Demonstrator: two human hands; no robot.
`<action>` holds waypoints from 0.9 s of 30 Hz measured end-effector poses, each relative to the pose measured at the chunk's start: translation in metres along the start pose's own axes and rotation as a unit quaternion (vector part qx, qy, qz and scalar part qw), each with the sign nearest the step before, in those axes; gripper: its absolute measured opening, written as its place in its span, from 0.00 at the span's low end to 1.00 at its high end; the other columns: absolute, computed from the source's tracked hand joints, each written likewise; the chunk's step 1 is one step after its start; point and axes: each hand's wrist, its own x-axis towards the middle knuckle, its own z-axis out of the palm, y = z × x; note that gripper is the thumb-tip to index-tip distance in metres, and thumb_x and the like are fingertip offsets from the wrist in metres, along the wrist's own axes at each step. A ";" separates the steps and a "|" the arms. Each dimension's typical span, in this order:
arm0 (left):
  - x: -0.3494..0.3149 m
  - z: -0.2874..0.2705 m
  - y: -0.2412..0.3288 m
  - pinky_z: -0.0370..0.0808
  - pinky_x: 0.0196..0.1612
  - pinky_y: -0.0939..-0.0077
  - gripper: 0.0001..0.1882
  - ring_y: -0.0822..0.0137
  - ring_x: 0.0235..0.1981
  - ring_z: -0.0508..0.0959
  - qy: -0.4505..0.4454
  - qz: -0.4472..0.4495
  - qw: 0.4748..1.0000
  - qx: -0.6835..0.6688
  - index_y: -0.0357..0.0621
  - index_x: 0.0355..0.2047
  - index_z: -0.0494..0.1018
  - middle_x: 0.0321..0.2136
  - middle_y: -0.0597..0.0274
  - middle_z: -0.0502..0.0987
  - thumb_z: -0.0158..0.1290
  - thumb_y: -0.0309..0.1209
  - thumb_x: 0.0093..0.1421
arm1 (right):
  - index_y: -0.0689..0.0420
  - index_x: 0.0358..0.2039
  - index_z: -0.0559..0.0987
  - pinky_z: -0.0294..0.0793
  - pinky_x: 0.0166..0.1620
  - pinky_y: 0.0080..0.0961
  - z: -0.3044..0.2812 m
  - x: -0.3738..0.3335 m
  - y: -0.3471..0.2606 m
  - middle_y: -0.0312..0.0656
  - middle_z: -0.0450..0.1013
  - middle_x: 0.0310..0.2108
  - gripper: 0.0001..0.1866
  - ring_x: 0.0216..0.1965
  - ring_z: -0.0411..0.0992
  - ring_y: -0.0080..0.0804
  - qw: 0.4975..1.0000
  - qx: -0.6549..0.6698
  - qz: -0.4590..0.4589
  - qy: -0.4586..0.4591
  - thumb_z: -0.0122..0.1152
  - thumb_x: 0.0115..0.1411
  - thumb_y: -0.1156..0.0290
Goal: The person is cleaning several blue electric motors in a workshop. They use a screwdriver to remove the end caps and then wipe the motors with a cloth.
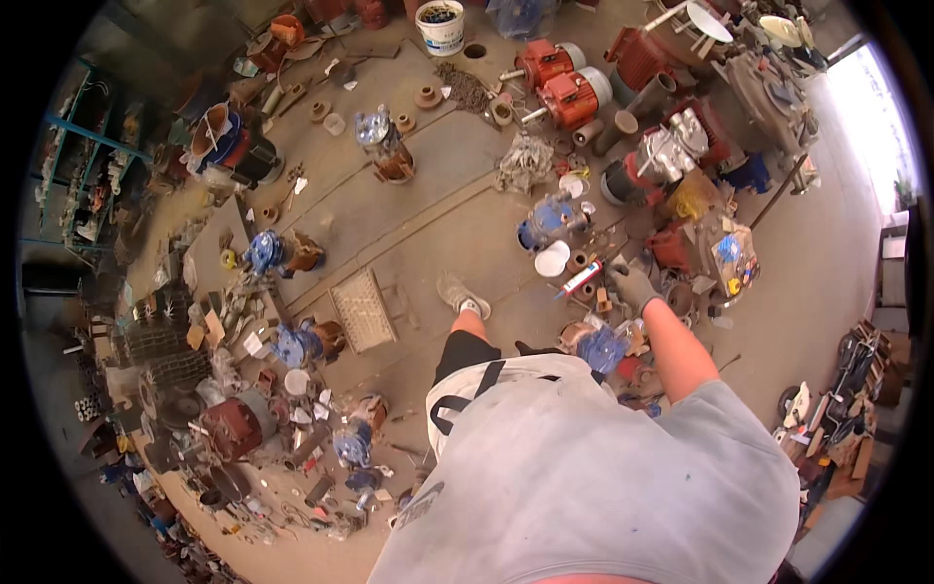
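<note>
My right hand [636,287], in a grey glove, reaches out over cluttered parts on the floor at the right. Its fingers are curled. Close beside the fingertips slants a red and white cartridge tube [581,278]; I cannot tell whether the hand grips it. A small brown block [603,300] shows just under the fingers. Near the tube are a white round container [552,259] and a blue pump-like machine part [552,222]. Below the hand lies a part in blue wrapping [601,348]. My left hand is out of view.
Two red electric motors [572,97] stand ahead at the right, near a white bucket [441,27]. A ribbed metal plate [362,310] lies left of my foot [464,295]. Several blue-wrapped pumps [295,344] are at left. Crowded blue shelving [92,131] stands far left.
</note>
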 end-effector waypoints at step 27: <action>0.228 -0.229 0.584 0.81 0.42 0.71 0.22 0.67 0.36 0.85 0.011 0.120 0.992 -0.041 0.32 0.55 0.80 0.43 0.52 0.87 0.56 0.41 0.74 | 0.52 0.52 0.88 0.80 0.57 0.42 0.056 0.169 -0.173 0.55 0.85 0.49 0.24 0.52 0.83 0.53 0.983 -0.126 0.130 -0.015 0.63 0.65 0.49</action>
